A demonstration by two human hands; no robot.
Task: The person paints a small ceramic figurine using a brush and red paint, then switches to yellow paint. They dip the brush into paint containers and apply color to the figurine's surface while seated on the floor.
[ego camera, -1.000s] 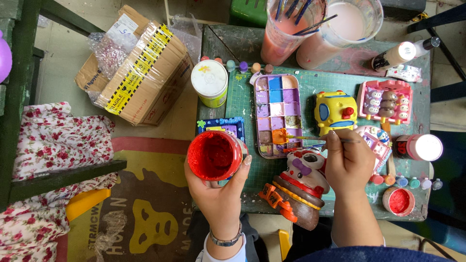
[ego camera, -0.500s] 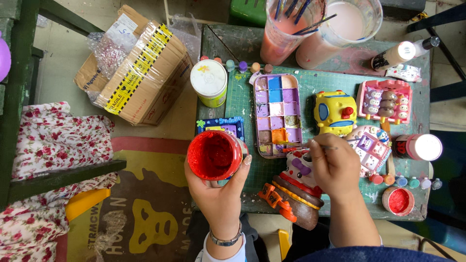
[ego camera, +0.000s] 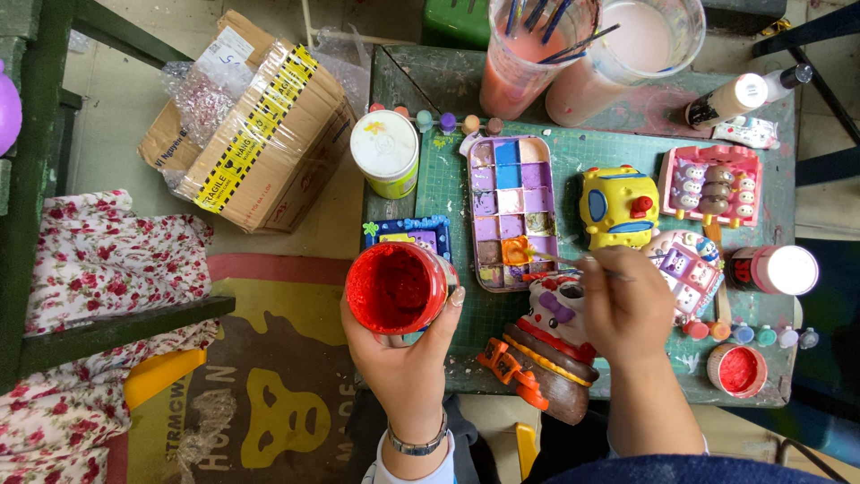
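Since earlier, right hand [ego camera: 627, 309] gripping brush [ego camera: 560, 262] reached palette [ego camera: 512, 211]; left hand [ego camera: 403, 345] grips red paint pot [ego camera: 396, 287]. Figurine [ego camera: 546, 345] mostly painted.

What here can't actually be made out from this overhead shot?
- Head view: the brush tip by the paint palette is too thin to see whether it touches the paint.
- The right hand covers part of the clay figure.
- The left hand hides the lower side of the red paint jar.
- The top edge cuts off the two cups.
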